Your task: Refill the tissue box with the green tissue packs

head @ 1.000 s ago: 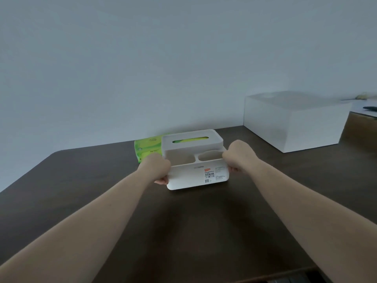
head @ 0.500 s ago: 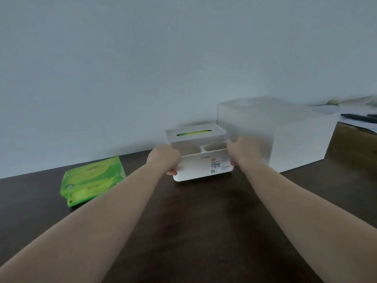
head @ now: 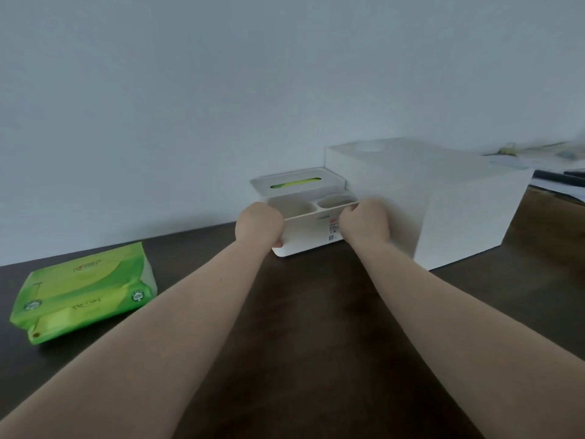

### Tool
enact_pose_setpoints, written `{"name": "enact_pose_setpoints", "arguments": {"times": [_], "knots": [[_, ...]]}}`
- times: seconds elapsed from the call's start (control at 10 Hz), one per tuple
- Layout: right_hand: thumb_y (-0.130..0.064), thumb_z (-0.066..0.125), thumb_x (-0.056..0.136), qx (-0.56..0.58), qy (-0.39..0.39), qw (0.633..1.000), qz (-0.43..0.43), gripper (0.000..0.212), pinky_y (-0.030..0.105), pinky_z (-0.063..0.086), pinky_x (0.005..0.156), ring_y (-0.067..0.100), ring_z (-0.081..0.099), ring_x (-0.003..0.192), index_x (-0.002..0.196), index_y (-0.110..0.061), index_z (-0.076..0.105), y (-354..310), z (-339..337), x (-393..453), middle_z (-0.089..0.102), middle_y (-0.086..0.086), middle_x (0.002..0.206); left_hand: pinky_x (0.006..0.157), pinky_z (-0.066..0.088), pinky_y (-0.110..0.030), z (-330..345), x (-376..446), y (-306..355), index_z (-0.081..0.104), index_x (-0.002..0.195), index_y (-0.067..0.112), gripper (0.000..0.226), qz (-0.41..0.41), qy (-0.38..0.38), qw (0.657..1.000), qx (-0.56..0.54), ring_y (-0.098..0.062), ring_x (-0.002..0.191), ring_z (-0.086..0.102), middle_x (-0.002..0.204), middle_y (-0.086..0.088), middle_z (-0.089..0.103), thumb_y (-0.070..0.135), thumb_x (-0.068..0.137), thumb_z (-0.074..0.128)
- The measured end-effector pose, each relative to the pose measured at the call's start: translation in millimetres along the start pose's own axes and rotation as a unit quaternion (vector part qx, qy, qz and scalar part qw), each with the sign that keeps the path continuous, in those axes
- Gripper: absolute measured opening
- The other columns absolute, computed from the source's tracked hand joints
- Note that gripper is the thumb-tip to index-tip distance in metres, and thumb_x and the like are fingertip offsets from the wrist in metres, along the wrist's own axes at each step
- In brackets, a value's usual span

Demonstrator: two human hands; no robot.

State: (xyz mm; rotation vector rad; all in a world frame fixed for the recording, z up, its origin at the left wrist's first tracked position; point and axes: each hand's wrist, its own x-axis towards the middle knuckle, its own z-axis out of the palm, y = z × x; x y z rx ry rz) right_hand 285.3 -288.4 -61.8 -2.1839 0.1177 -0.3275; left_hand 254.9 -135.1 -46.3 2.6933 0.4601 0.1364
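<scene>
Dark wood tabletop (head: 316, 327) runs back to a plain pale wall, and the head view, the only one on hand, looks down along both bare forearms to the far edge of that surface. At the back stands the white tissue box (head: 308, 236), an organiser type with two open cups along its near side and a raised lid behind them, its slot showing a strip of green. The left hand (head: 259, 224) is clenched around the box's near left corner and the right hand (head: 364, 224) is clenched around its near right end, so the box is grasped between them with its long axis running left to right across the view. Just beside it on the right, perhaps touching, sits a larger plain white box (head: 443, 210); the frame is too soft there to say which. The green tissue packs (head: 85, 289) lie well apart to the left, nearer the camera than the box, seemingly two stacked, though the blur makes that count uncertain. Their long side slants up toward the right. For a reach to them, the left hand is plainly the nearer one, and it would have to let go of the box and travel left and back toward the body.
</scene>
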Motion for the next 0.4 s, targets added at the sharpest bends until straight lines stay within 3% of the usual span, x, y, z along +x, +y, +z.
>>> {"name": "enact_pose_setpoints", "arguments": {"times": [0.1, 0.2, 0.3, 0.4], "knots": [[-0.012, 0.045, 0.087, 0.007, -0.033, 0.999, -0.004, 0.016, 0.031, 0.044, 0.065, 0.036, 0.066, 0.086, 0.077, -0.006, 0.055, 4.4, 0.3, -3.5, 0.061, 0.012, 0.074, 0.051, 0.051, -0.024, -5.7, 0.5, 0.3, 0.063, 0.090, 0.003, 0.020, -0.042, 0.052, 0.989, -0.134, -0.014, 0.051, 0.049, 0.062, -0.001, 0.046, 0.010, 0.094, 0.045], [-0.019, 0.047, 0.090, -0.016, -0.066, 0.998, -0.012, 0.021, 0.029, 0.042, 0.071, 0.035, 0.063, 0.096, 0.092, -0.005, 0.062, 9.3, 2.7, -7.0, 0.068, 0.012, 0.091, 0.041, 0.031, -0.025, -7.4, -0.9, 3.1, 0.040, 0.056, 0.007, 0.035, -0.062, 0.030, 0.995, -0.075, -0.016, 0.049, 0.039, 0.061, -0.004, 0.039, 0.006, 0.085, 0.060], [-0.018, 0.045, 0.091, -0.039, -0.080, 0.996, -0.027, 0.033, 0.028, 0.038, 0.075, 0.035, 0.058, 0.109, 0.117, -0.004, 0.059, 9.0, 1.9, -11.3, 0.064, 0.016, 0.117, 0.055, 0.039, -0.028, -10.1, 4.4, 1.3, 0.043, 0.060, 0.007, 0.028, -0.048, 0.050, 0.997, -0.046, -0.024, 0.063, 0.055, 0.061, -0.005, 0.048, 0.002, 0.082, 0.060], [-0.014, 0.046, 0.087, -0.019, -0.110, 0.994, -0.017, 0.033, 0.037, 0.052, 0.081, 0.037, 0.062, 0.102, 0.114, -0.005, 0.060, 12.7, -4.5, -15.9, 0.064, 0.016, 0.116, 0.068, 0.046, -0.033, -9.7, 4.7, -1.3, 0.057, 0.083, 0.004, 0.007, -0.036, 0.051, 0.996, -0.061, -0.029, 0.087, 0.065, 0.072, -0.010, 0.063, 0.005, 0.088, 0.052]]}}
